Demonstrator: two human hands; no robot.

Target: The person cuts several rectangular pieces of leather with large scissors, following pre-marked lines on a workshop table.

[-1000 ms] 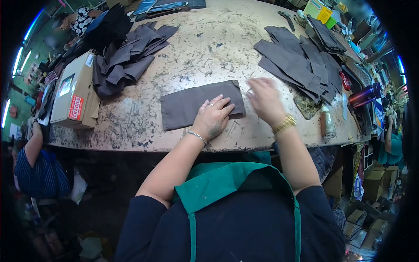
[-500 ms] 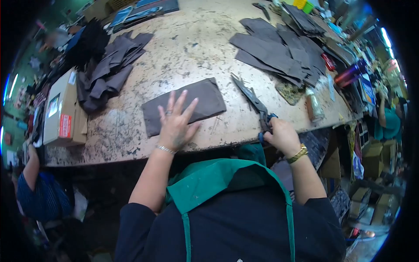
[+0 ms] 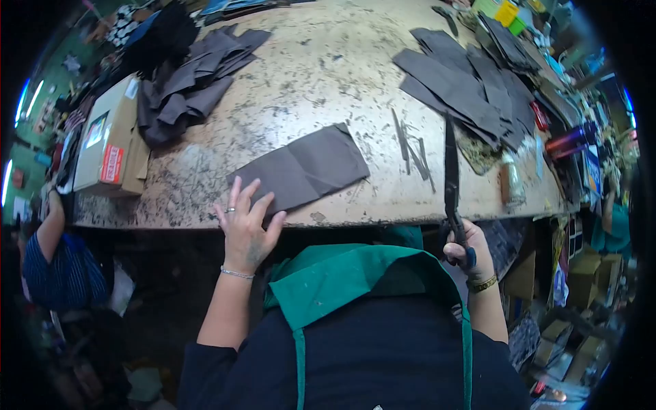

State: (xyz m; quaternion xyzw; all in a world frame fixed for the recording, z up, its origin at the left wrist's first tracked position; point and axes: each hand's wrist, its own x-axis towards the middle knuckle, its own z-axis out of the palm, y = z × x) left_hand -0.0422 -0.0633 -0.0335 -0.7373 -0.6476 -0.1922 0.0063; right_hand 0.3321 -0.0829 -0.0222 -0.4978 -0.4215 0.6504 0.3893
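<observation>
A dark grey-brown folded cloth [image 3: 307, 167] lies at a slant near the table's front edge. My left hand [image 3: 249, 225] has its fingers spread, with the fingertips at the cloth's lower left corner. My right hand [image 3: 471, 253] is wrapped round the handles of large dark scissors [image 3: 452, 171] at the front edge. The scissors' blades look closed and point away from me over the table. Several thin dark strips [image 3: 413, 150] lie between the cloth and the scissors.
Grey-brown cloth pieces [image 3: 471, 82] are heaped at the back right, beside a glass bottle [image 3: 510, 181]. More crumpled cloth [image 3: 191, 89] and a cardboard box [image 3: 109, 140] stand left on the table [image 3: 321, 68]. Another person's arm [image 3: 51, 229] is at the far left.
My left hand has slid back from the cloth's middle to its lower left corner. The scissors, held in my right hand, have lifted and swung to point straight ahead, uncovering the strips.
</observation>
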